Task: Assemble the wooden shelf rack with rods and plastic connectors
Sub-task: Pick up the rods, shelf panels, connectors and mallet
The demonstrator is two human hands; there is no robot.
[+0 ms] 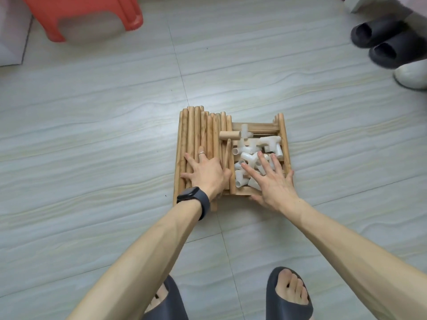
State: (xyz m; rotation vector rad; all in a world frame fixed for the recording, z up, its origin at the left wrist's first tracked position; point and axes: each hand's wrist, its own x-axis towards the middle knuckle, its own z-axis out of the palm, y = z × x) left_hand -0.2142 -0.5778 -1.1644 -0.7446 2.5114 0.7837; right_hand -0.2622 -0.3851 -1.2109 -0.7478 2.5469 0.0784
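Head view: sorting parts (nothing joined yet), flat left hand [204,173] on rods [198,135], flat right hand [271,181] on connectors [256,155]; next, pick one of each.

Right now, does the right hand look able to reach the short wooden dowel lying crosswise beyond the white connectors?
Probably yes. The right hand lies open on the white connectors, and the short dowel sits uncovered just beyond its fingertips, up and to the left; nothing lies over it.
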